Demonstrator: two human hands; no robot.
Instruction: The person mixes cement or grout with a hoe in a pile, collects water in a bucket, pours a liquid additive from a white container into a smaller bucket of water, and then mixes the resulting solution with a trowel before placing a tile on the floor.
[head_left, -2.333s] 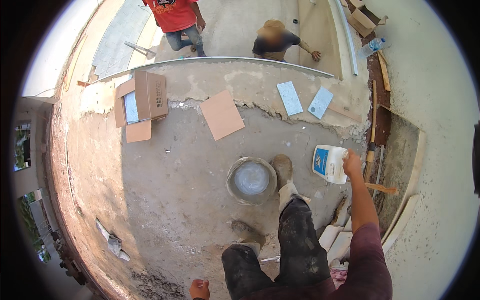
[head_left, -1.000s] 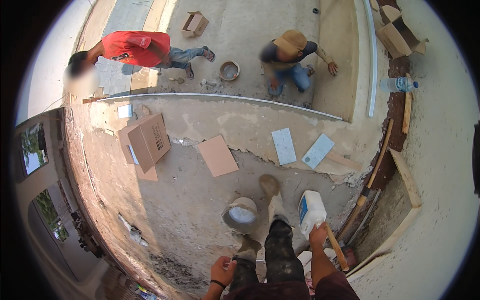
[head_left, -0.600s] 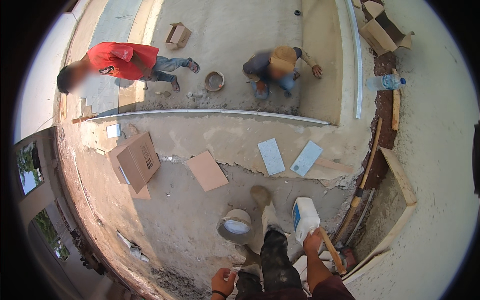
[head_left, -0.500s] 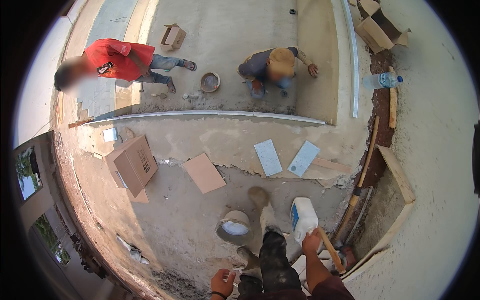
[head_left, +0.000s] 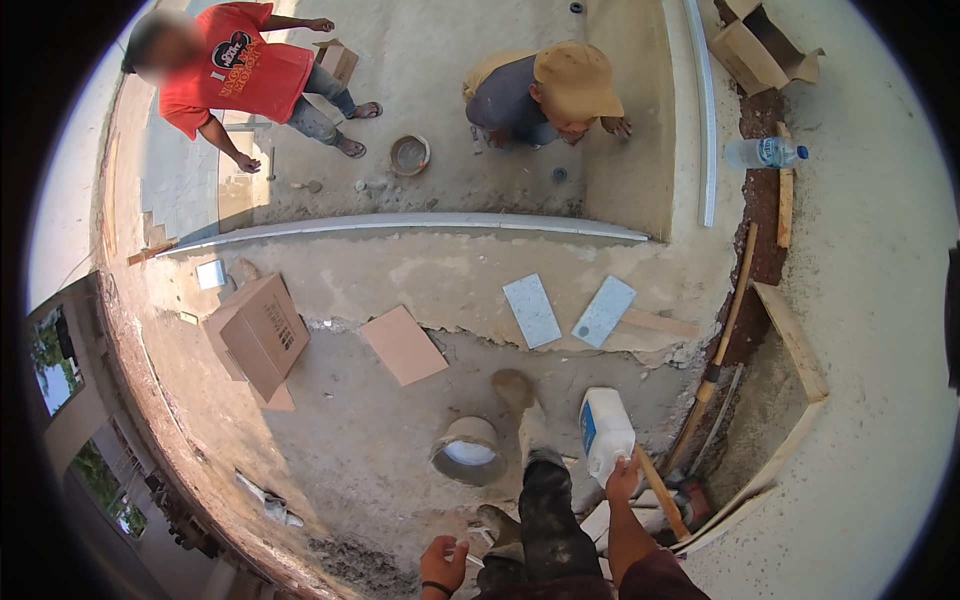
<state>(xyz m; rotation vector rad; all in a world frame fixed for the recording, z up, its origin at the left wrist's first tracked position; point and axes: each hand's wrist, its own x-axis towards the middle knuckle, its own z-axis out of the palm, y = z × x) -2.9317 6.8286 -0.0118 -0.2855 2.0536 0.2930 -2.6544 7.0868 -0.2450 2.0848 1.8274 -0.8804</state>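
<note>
My right hand (head_left: 622,480) is closed round the top end of a white plastic jug (head_left: 608,425) with a blue label, its body slanting away from me. Right beside that hand runs a wooden handle (head_left: 662,495), standing behind the jug's grip. My left hand (head_left: 443,562), a dark band on its wrist, hangs low with fingers loosely bent and nothing in them. A mud-stained bucket (head_left: 455,467) with something pale inside stands in front of my boots (head_left: 515,390), between the two hands.
Pale blue tiles (head_left: 533,311), a flat cardboard piece (head_left: 404,345) and a cardboard box (head_left: 262,335) lie ahead. Beyond a long tiled edge (head_left: 400,224), one person in a red shirt (head_left: 245,70) stands and another in a tan cap (head_left: 578,80) crouches. A long pole (head_left: 722,350) lies right.
The red-shirted person has straightened and turned, arms now apart. The person in the cap has leaned forward. My hands and the jug have barely moved.
</note>
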